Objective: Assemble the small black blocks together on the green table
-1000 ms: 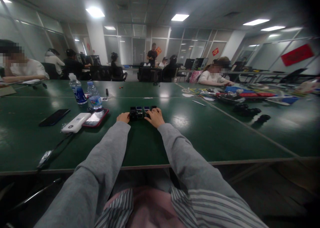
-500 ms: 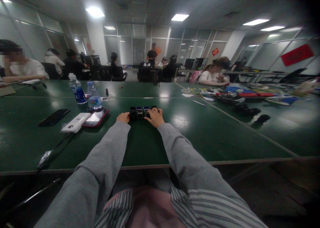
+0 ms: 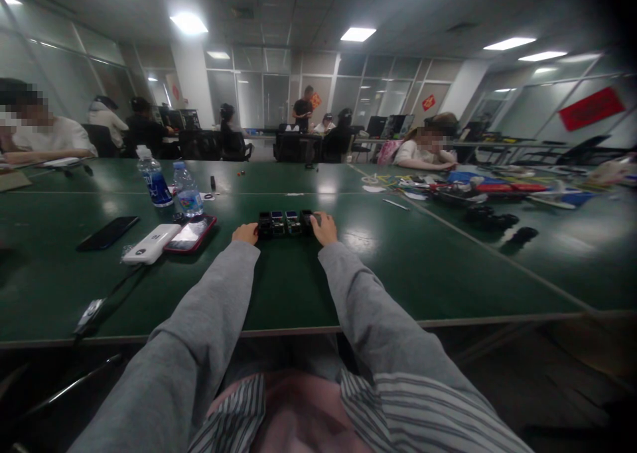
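Note:
Several small black box-shaped devices (image 3: 284, 222) stand side by side in a row, the middle ones with bluish screen-like tops; I cannot make out their exact kind. My left hand (image 3: 245, 233) is closed against the outer side of the leftmost black block (image 3: 265, 225), its fingertips partly hidden. At the other end, my right hand (image 3: 324, 229) grips the rightmost black block (image 3: 306, 221), thumb at the near side and fingers behind. A narrow gap splits the two middle devices.
On the green table (image 3: 298, 287), a white power bank (image 3: 152, 244), a red-edged phone (image 3: 192, 234), a black phone (image 3: 108, 233) and two water bottles (image 3: 187, 191) lie or stand at left. Tools and cables (image 3: 478, 188) are piled at right. Other people sit beyond.
My right hand has shifted right, from over the right-hand devices to the row's outer end, uncovering them. My left hand has stayed in place.

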Demonstrator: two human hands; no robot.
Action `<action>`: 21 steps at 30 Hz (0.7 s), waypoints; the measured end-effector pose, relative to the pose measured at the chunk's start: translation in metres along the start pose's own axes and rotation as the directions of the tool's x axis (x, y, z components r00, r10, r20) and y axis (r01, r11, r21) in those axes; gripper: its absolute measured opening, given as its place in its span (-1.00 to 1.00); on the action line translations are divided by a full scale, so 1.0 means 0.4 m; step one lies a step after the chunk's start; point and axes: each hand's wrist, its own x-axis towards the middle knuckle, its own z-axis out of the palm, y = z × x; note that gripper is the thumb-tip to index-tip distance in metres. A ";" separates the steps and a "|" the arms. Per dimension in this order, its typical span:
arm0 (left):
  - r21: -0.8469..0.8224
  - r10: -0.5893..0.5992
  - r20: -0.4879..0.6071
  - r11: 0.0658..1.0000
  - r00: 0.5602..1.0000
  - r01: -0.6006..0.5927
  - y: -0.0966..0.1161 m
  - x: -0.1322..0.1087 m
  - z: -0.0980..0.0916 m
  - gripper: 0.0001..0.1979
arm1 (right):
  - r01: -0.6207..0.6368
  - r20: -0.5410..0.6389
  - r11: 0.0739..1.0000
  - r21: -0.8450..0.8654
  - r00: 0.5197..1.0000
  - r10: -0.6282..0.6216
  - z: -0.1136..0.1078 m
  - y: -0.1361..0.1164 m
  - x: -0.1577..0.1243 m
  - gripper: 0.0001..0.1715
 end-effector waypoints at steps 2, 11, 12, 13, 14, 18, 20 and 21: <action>0.002 0.000 -0.006 1.000 1.000 0.000 0.002 -0.002 -0.002 -0.71 | 0.058 0.001 0.997 0.045 0.998 -0.058 0.011 0.004 0.000 -0.49; 0.017 -0.019 0.000 1.000 1.000 0.019 0.005 0.000 -0.004 -0.72 | 0.091 0.069 0.994 0.051 0.993 -0.095 0.022 -0.004 -0.008 -0.47; 0.017 -0.018 -0.002 1.000 1.000 0.018 0.004 0.000 -0.003 -0.71 | 0.086 0.072 0.995 0.055 0.993 -0.090 0.020 -0.006 -0.008 -0.48; 0.016 -0.015 -0.004 1.000 1.000 0.015 0.004 0.000 -0.002 -0.71 | 0.082 0.075 0.995 0.059 0.993 -0.086 0.019 -0.007 -0.009 -0.48; 0.015 -0.014 -0.006 1.000 1.000 0.014 0.004 0.000 0.000 -0.71 | 0.079 0.077 0.995 0.063 0.993 -0.084 0.017 -0.008 -0.009 -0.49; 0.017 -0.017 -0.008 1.000 1.000 0.017 0.003 0.000 0.003 -0.71 | 0.065 0.098 0.997 0.049 0.993 -0.070 0.016 -0.012 -0.010 -0.49; 0.017 -0.018 -0.008 1.000 1.000 0.018 0.003 0.001 0.003 -0.72 | 0.063 0.103 0.997 0.042 0.992 -0.067 0.017 -0.012 -0.010 -0.47; 0.016 -0.015 -0.008 1.000 1.000 0.015 0.003 0.001 0.002 -0.72 | 0.064 0.104 0.997 0.043 0.992 -0.068 0.017 -0.011 -0.010 -0.47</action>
